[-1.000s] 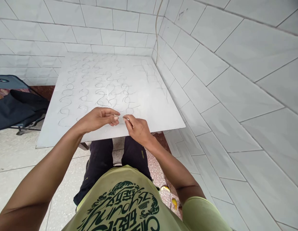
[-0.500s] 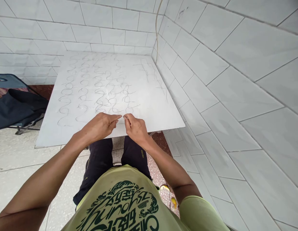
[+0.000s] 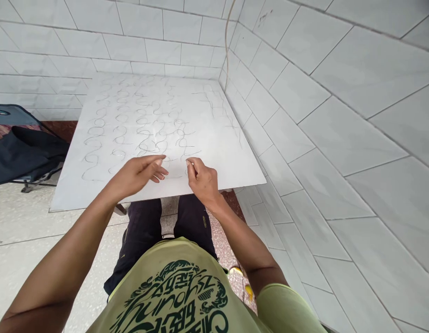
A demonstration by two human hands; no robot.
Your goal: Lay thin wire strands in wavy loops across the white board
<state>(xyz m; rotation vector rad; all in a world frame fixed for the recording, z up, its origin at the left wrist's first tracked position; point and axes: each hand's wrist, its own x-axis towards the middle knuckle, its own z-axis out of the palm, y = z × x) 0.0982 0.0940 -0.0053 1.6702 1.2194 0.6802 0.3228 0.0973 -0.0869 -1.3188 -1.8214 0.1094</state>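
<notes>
The bare left hand (image 3: 138, 175) has partly uncurled and shifted toward 10 o'clock, the bare, curled right hand (image 3: 203, 180) toward 2 o'clock. Nearly touching 0.5 seconds ago, they now stand apart.

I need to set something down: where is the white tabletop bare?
Widest: the white tabletop, near right, between the right hand, front edge and right edge. Smaller: its near-left corner, left of the left hand. Crowded: left and middle, with rows of thin curved lines; straighter lines mark the far right.
</notes>
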